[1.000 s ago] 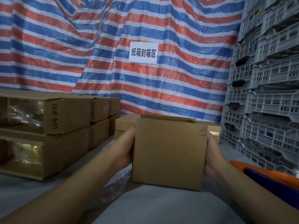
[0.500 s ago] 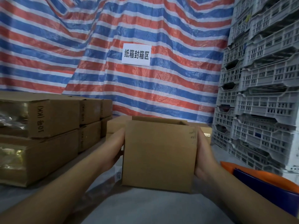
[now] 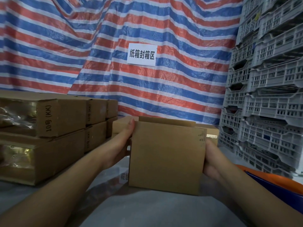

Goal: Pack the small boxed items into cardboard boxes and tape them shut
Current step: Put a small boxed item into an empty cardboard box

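Note:
A small brown cardboard box [image 3: 167,156] stands upright on the grey table in front of me, its top flaps open at the far edge. My left hand [image 3: 121,145] presses flat against its left side, fingers reaching up to the top corner. My right hand [image 3: 211,159] grips its right side, mostly behind the box wall. The inside of the box is hidden. No small boxed items are visible.
Stacked cardboard boxes marked "10号 (KK)" [image 3: 62,118] fill the left. More flat brown boxes [image 3: 121,125] lie behind the held one. Grey plastic crates [image 3: 268,99] tower on the right, an orange and blue bin [image 3: 278,182] below them. A striped tarp with a white sign [image 3: 142,54] hangs behind.
The box has stayed between both hands and settled lower on the table. My left hand has slid up toward the box's top left corner. The view has shifted slightly.

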